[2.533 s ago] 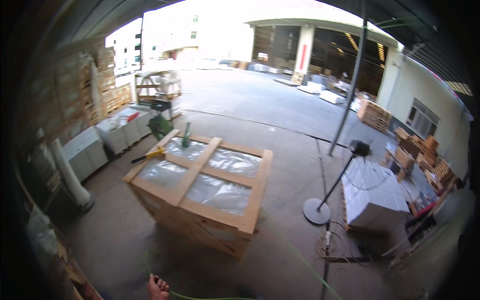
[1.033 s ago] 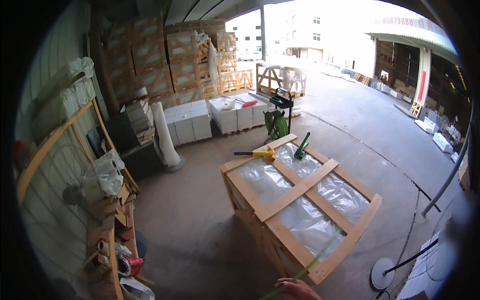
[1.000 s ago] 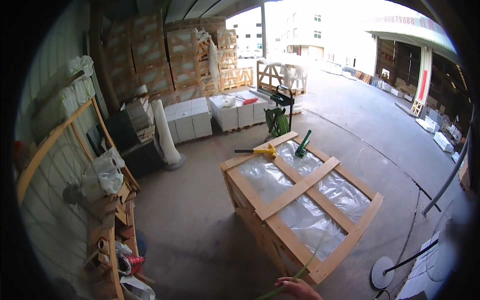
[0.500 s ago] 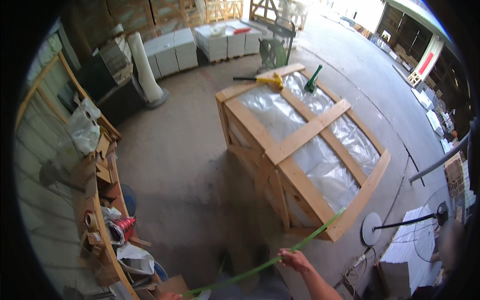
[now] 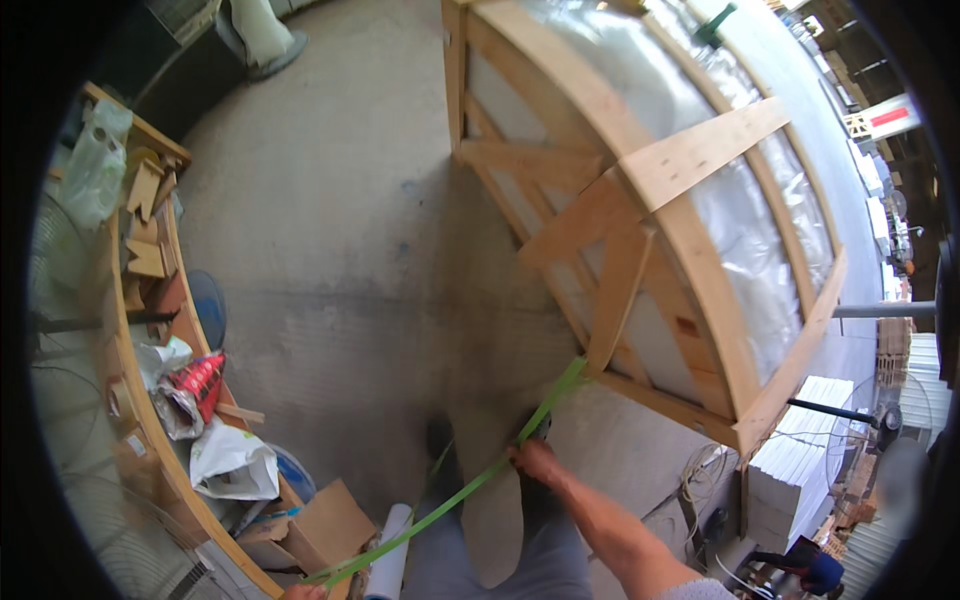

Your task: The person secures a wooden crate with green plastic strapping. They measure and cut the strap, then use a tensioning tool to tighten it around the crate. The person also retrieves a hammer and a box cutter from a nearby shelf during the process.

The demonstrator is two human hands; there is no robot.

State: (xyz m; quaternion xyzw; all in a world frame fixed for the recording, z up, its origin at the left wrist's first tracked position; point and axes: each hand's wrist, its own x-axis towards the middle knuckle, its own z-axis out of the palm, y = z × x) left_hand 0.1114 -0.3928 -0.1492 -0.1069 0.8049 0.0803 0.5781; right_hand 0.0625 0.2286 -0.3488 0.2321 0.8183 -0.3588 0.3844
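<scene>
A long green strap [image 5: 470,488] runs across my legs. My right hand [image 5: 535,460] is closed on it, and its free end points up toward the crate's lower edge. At the bottom edge, only part of my left hand [image 5: 305,592] shows, closed at the strap's other stretch. Ahead on the right stands a wooden crate [image 5: 690,185] with slats over clear plastic wrap. A green tool [image 5: 716,25] rests on its top. Part of a yellow tool [image 5: 630,6] shows at the top edge.
A wooden-edged shelf [image 5: 185,480] on the left holds cardboard pieces, a white bag [image 5: 235,462] and a red package [image 5: 195,390]. An open cardboard box [image 5: 330,520] and a white roll [image 5: 388,555] lie near my legs. Cables [image 5: 700,480] and white stacked sheets [image 5: 800,440] are at right.
My view has tilted down and come closer to the crate. My right hand has brought the strap's end from the crate's top corner down beside its lower side.
</scene>
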